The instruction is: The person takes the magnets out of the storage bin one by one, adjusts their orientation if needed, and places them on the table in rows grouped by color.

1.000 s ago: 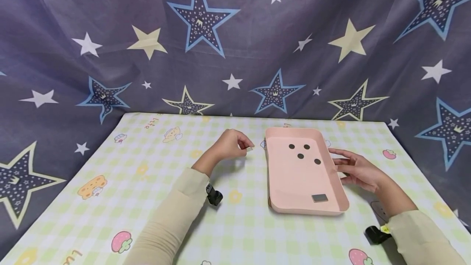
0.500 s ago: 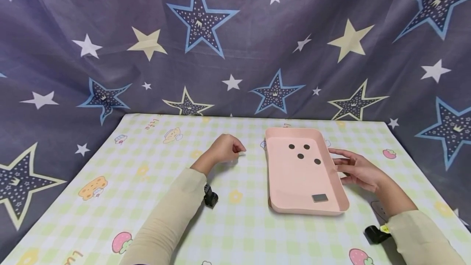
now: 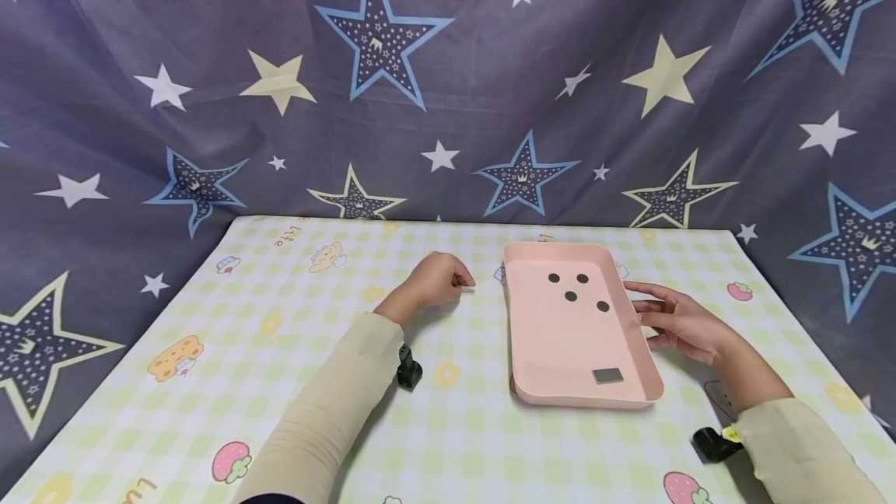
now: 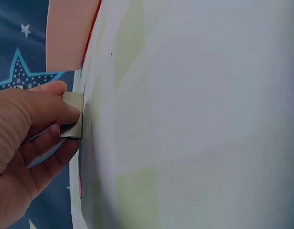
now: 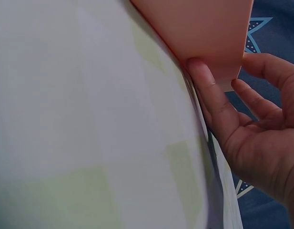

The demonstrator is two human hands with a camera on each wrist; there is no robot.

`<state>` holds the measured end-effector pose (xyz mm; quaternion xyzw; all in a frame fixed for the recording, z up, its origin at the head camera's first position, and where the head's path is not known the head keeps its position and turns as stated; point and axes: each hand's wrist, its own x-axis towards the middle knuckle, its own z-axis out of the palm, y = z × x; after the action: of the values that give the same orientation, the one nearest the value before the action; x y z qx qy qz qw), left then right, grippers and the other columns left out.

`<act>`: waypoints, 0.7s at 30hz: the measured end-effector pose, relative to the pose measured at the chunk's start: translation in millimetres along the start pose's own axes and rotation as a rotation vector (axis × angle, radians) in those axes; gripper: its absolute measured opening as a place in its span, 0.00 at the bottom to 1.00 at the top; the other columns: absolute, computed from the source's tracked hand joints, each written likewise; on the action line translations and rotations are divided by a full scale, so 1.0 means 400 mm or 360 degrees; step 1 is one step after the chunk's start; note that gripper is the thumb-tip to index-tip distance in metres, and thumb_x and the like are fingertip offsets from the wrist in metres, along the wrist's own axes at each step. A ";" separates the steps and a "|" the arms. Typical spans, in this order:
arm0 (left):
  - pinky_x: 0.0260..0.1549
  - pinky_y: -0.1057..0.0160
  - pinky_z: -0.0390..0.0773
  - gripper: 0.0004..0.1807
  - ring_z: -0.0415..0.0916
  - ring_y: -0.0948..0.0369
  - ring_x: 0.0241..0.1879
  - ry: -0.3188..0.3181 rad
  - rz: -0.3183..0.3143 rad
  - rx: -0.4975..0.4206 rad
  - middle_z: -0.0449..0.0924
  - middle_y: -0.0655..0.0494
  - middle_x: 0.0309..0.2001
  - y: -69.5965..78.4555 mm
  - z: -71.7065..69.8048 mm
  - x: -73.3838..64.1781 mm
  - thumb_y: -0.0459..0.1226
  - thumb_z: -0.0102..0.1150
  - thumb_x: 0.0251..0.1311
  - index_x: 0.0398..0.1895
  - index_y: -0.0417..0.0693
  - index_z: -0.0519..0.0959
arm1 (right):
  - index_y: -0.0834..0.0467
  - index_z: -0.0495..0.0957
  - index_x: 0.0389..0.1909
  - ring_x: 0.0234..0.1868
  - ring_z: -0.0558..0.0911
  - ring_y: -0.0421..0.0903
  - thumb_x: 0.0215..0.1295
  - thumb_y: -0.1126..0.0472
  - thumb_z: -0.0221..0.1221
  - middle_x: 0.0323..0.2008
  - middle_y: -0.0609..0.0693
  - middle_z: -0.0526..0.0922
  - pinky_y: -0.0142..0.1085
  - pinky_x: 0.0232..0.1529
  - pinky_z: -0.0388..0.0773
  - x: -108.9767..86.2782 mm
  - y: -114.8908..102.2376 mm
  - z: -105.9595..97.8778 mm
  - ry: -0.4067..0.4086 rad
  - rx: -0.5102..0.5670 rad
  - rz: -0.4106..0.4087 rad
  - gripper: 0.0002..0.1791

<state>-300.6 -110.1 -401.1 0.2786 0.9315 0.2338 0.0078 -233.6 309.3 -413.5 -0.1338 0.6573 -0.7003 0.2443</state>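
My left hand (image 3: 439,280) is low over the cloth, left of a pink tray (image 3: 560,348). Between thumb and fingers it pinches a small rectangular metal block (image 4: 72,116), silvery grey, at or just above the table surface; I cannot tell if they touch. On the tray's right side, my right hand (image 3: 682,325) rests its outstretched fingertips against the outer wall. The right wrist view has the thumb (image 5: 202,71) pressed on that pink wall. Inside the tray lie a grey rectangular block (image 3: 607,376) near the front and several dark round discs (image 3: 571,296) towards the back.
A green-and-white checked tablecloth (image 3: 448,449) with cartoon prints covers the table. Behind its far edge hangs a dark curtain (image 3: 448,99) patterned with stars. Small black devices (image 3: 409,370) are worn at the wrists.
The left hand with the metal block has shifted slightly left and lower, then a little back to the right. Neither the right hand nor the tray has moved.
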 end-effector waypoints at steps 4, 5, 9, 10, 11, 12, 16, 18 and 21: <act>0.33 0.68 0.77 0.12 0.78 0.67 0.30 -0.0047 0.0005 -0.0010 0.86 0.61 0.32 0.004 -0.001 0.000 0.25 0.64 0.54 0.32 0.51 0.89 | 0.50 0.64 0.71 0.49 0.83 0.48 0.72 0.70 0.53 0.53 0.48 0.80 0.45 0.44 0.82 0.001 0.002 0.001 0.0018 -0.0004 0.0012 0.29; 0.33 0.68 0.77 0.12 0.78 0.67 0.30 -0.0070 0.0008 -0.0028 0.86 0.61 0.32 0.005 -0.002 -0.001 0.25 0.64 0.54 0.32 0.50 0.89 | 0.50 0.63 0.71 0.49 0.83 0.48 0.72 0.70 0.53 0.53 0.48 0.80 0.45 0.44 0.82 0.001 0.003 0.001 0.0027 -0.0009 0.0015 0.29; 0.35 0.69 0.78 0.11 0.79 0.69 0.29 -0.0168 0.0002 -0.0117 0.86 0.61 0.30 0.007 -0.009 -0.004 0.24 0.66 0.52 0.32 0.48 0.89 | 0.51 0.62 0.72 0.49 0.83 0.48 0.71 0.69 0.53 0.53 0.48 0.80 0.45 0.43 0.82 0.001 0.001 0.001 0.0063 -0.0034 0.0033 0.30; 0.35 0.69 0.78 0.11 0.79 0.69 0.29 -0.0187 0.0003 -0.0138 0.86 0.60 0.30 0.007 -0.011 -0.005 0.23 0.66 0.52 0.31 0.48 0.89 | 0.52 0.61 0.72 0.49 0.83 0.48 0.71 0.70 0.53 0.53 0.49 0.80 0.45 0.43 0.82 0.001 0.001 0.001 0.0065 -0.0034 0.0033 0.30; 0.35 0.69 0.79 0.11 0.80 0.69 0.29 -0.0199 0.0003 -0.0154 0.86 0.60 0.30 0.008 -0.012 -0.005 0.23 0.66 0.52 0.31 0.47 0.89 | 0.52 0.61 0.72 0.49 0.83 0.48 0.71 0.70 0.53 0.53 0.49 0.80 0.45 0.43 0.82 0.001 0.000 0.001 0.0065 -0.0032 0.0032 0.30; 0.36 0.69 0.79 0.11 0.80 0.69 0.29 -0.0208 0.0004 -0.0166 0.86 0.60 0.29 0.007 -0.013 -0.005 0.22 0.65 0.52 0.31 0.47 0.89 | 0.52 0.61 0.72 0.49 0.83 0.48 0.71 0.70 0.53 0.52 0.49 0.80 0.45 0.43 0.82 0.001 -0.001 0.001 0.0068 -0.0034 0.0033 0.30; 0.36 0.69 0.80 0.13 0.82 0.67 0.30 -0.0220 0.0016 -0.0212 0.86 0.59 0.30 0.005 -0.014 -0.007 0.21 0.65 0.52 0.31 0.46 0.89 | 0.53 0.61 0.72 0.49 0.83 0.48 0.71 0.70 0.54 0.52 0.48 0.80 0.45 0.43 0.83 0.001 -0.001 0.002 0.0073 -0.0033 0.0032 0.31; 0.36 0.69 0.80 0.13 0.82 0.64 0.31 -0.0224 0.0019 -0.0241 0.86 0.59 0.30 0.002 -0.012 -0.006 0.20 0.64 0.51 0.31 0.46 0.89 | 0.53 0.61 0.72 0.49 0.83 0.48 0.71 0.70 0.54 0.52 0.48 0.80 0.45 0.43 0.83 0.001 0.000 0.002 0.0074 -0.0034 0.0030 0.31; 0.36 0.68 0.80 0.15 0.83 0.62 0.33 -0.0240 0.0018 -0.0292 0.86 0.57 0.31 -0.002 -0.011 -0.007 0.18 0.64 0.50 0.33 0.44 0.88 | 0.52 0.62 0.72 0.48 0.83 0.48 0.71 0.70 0.54 0.52 0.48 0.80 0.44 0.42 0.83 0.001 0.001 0.002 0.0074 -0.0030 0.0028 0.30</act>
<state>-299.3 -113.9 -397.6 0.2988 0.9014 0.2964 0.1021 -233.4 308.2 -413.7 -0.1140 0.6705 -0.6948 0.2338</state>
